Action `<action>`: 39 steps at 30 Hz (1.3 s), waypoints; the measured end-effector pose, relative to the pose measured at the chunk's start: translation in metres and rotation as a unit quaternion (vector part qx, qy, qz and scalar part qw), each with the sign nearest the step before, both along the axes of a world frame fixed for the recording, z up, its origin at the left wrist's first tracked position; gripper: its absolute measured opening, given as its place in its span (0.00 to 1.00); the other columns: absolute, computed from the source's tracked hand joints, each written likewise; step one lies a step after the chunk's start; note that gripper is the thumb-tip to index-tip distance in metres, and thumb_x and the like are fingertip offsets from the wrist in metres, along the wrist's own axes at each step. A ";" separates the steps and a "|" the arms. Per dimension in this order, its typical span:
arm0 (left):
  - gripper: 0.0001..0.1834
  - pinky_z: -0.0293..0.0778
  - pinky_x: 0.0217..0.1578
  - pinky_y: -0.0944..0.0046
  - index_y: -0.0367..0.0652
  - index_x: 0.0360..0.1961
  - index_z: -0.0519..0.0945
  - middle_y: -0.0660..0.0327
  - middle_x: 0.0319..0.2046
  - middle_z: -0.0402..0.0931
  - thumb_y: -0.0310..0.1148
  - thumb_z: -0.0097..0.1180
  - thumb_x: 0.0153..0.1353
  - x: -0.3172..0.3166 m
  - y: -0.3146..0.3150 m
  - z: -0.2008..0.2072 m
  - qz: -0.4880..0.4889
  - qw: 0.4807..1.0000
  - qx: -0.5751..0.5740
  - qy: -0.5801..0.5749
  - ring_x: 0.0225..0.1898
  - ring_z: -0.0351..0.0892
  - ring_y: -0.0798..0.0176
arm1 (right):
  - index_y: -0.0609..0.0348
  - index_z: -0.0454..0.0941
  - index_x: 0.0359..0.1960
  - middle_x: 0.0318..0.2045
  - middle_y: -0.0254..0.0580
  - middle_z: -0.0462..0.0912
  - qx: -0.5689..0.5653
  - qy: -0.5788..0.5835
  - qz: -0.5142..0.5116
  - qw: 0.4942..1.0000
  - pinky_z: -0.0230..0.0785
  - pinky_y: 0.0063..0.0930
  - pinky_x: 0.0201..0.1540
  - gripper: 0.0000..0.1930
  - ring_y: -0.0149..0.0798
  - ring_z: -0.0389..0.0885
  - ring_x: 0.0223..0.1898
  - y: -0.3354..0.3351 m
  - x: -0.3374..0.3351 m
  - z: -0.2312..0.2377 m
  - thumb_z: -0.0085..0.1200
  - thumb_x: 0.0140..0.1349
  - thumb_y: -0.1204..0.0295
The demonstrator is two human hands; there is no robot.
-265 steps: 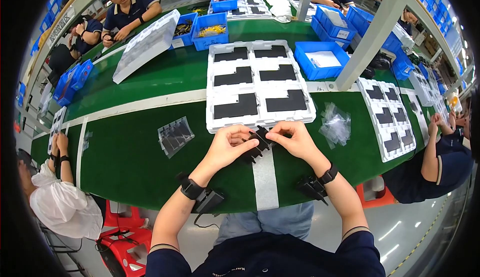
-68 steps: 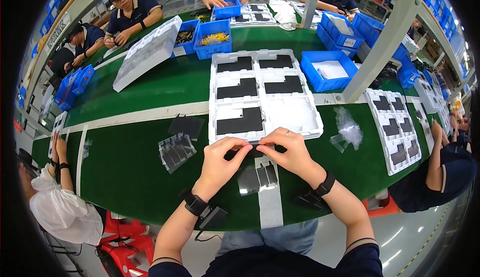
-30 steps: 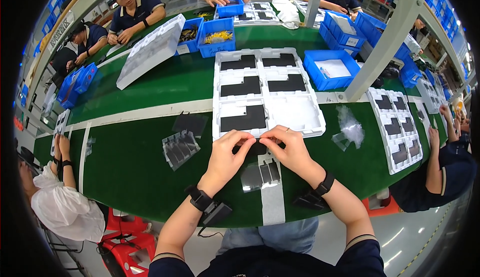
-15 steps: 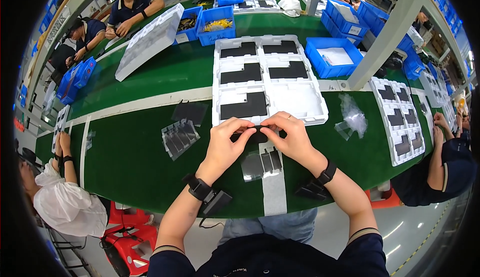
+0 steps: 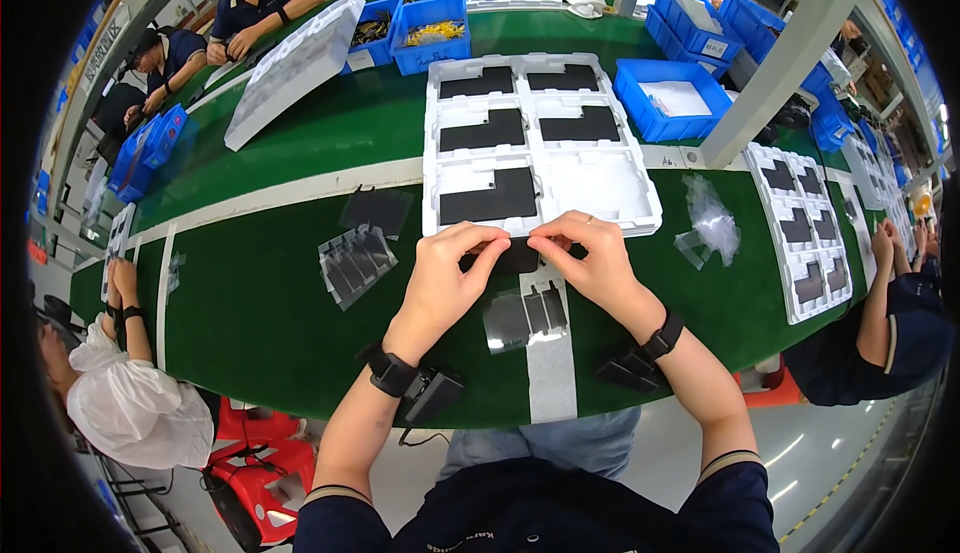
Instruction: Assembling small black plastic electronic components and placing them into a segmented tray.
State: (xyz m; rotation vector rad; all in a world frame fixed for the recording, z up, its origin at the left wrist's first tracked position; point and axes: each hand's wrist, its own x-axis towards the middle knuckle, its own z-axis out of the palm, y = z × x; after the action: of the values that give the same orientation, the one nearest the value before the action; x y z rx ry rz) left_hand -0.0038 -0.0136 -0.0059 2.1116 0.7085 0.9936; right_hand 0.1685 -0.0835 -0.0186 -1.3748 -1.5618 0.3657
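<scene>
Just off the near edge of the white molded tray (image 5: 598, 185), a flat black piece (image 5: 516, 259) is held between both hands. My left hand (image 5: 440, 281) pinches its left side between thumb and fingers. At its right side, my right hand (image 5: 598, 271) grips it the same way. The fingers hide part of its outline. Notched black flat parts (image 5: 488, 195) lie in several of the tray's compartments; the near right one is bare. Below my hands, a clear film with black strips (image 5: 527, 319) lies partly over a white strip (image 5: 550, 383) on the green table.
To the left lie another clear film with black strips (image 5: 357, 265) and a dark sheet (image 5: 376, 212). Crumpled clear film (image 5: 710, 221) lies right of the tray. Blue bins (image 5: 672, 101), a tilted white tray (image 5: 296, 71) and a grey post (image 5: 790, 58) stand beyond. Co-workers sit around.
The view has shifted slightly. My fingertips have moved a little apart along the black piece, and more of its face shows between and below them. Both hands still hold it.
</scene>
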 end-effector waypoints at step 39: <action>0.10 0.62 0.15 0.77 0.37 0.36 0.74 0.60 0.28 0.78 0.32 0.57 0.57 -0.014 -0.003 0.005 -0.102 0.906 -0.375 -0.170 0.23 0.78 0.68 | 0.63 0.73 0.46 0.24 0.35 0.79 -0.008 0.270 0.068 0.960 0.65 0.13 0.30 0.16 0.20 0.74 0.28 -0.024 -0.012 0.008 0.55 0.54 0.81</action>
State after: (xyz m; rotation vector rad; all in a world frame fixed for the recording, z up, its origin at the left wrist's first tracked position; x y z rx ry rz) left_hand -0.0181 -0.0166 -0.0010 1.2700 0.5546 0.7726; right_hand 0.1569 -0.1076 -0.0106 -1.0605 -1.1951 0.7694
